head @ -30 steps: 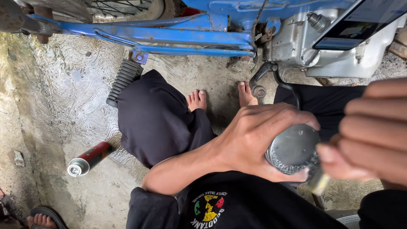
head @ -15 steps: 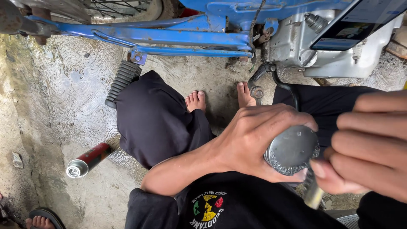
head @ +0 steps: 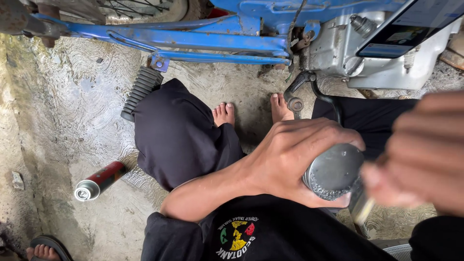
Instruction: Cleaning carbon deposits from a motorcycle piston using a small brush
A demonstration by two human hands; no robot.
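- Left hand [head: 299,159] is wrapped round a round grey metal part [head: 333,171], fingers curled over its top and thumb underneath, gripping it in front of the person's lap.
- Right hand [head: 420,150] sits close to the lens, blurred and cut off by the right edge; its fingers are bent and it seems to pinch a small pale-tipped tool [head: 361,208] just beside the metal part, though the grip is hard to make out.
- Much of the metal part is hidden under the left fingers; only its dull, rough lower face shows.
- A red spray can [head: 99,180] with a silver top lies on its side on the concrete floor [head: 63,111], well apart from the hands; its label is too small to tell.
- Above, a blue motorbike frame [head: 193,41] and a silver engine casing [head: 386,67] are cut off by the top edge.
- A ribbed black footrest [head: 140,92] hangs below the frame, near the person's knee.
- The black shirt carries a round badge in red, yellow and green [head: 237,234].
- A sandalled foot [head: 43,249] is cropped at the bottom left corner.
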